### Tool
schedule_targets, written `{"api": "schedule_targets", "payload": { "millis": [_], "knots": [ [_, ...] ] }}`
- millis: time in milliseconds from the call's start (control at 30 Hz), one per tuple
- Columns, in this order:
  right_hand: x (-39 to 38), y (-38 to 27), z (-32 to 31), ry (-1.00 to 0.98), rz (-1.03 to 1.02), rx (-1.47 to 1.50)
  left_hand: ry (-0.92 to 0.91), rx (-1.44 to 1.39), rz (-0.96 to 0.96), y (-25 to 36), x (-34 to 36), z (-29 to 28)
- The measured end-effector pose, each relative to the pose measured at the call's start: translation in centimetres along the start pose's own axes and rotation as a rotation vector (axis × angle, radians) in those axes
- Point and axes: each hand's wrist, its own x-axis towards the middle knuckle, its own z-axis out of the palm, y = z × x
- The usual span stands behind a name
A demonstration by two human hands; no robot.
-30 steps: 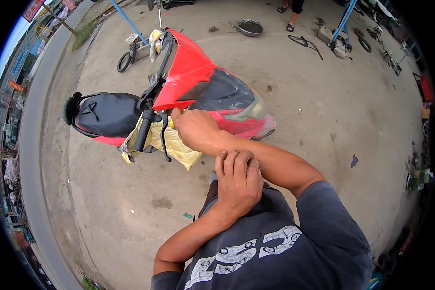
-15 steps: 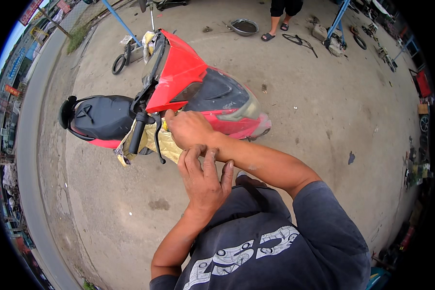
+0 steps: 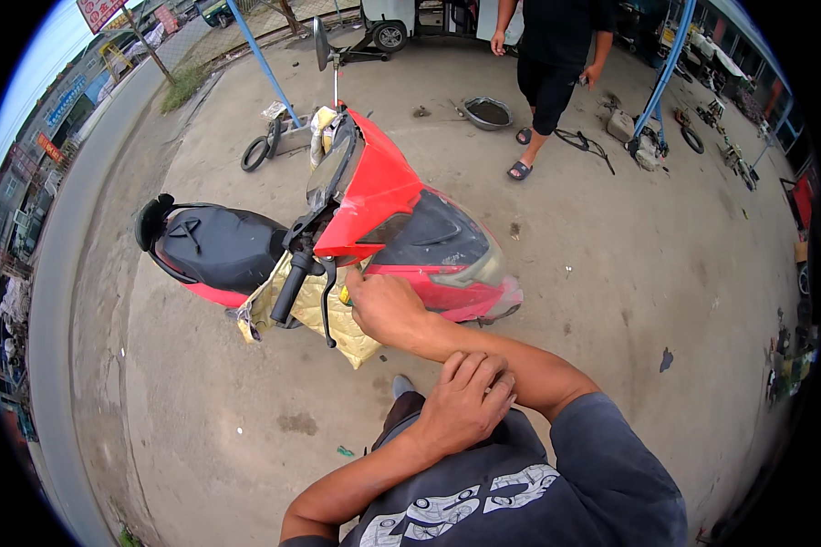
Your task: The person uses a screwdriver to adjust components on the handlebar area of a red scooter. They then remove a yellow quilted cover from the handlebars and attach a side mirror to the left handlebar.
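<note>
One half-open left hand [image 3: 468,407] lies across the right forearm [image 3: 543,372], perhaps to steady it; the right hand [image 3: 388,306], fingers bent, hold unclear, is beside the red motor scooter [image 3: 372,196], left of centre.

concrete ground [image 3: 192,410] | red scooter [image 3: 433,232] | round grey basin [image 3: 471,116] | black tyre [image 3: 249,168] | dark stain [image 3: 296,423] | green scrap [image 3: 345,450]
</note>
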Motion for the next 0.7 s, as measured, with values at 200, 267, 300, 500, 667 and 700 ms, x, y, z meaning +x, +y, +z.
{"api": "schedule_targets", "payload": {
  "millis": [200, 267, 300, 500, 667, 700],
  "knots": [
    [-1.4, 1.7, 0.1, -0.023, 0.011, -0.020, 0.072, 0.137, -0.107, -2.0, -0.3, -0.9],
    [-2.0, 2.2, -0.1, -0.050, 0.023, -0.024, 0.049, 0.147, -0.133, -2.3, -0.7, -1.8],
    [-2.4, 2.6, -0.2, -0.063, 0.032, -0.029, 0.038, 0.149, -0.145, -2.5, -1.0, -2.3],
    [-7.1, 6.8, -0.4, -0.025, 0.104, -0.061, 0.123, 0.170, -0.527, -7.7, -6.3, -5.7],
    [-12.5, 11.7, 1.0, -0.174, 0.378, -0.094, 0.266, 0.477, -0.705, -12.1, -8.2, -8.7],
    [-13.7, 12.5, 1.4, -0.186, 0.386, -0.084, 0.280, 0.537, -0.710, -12.8, -8.7, -8.8]
  ]
}}
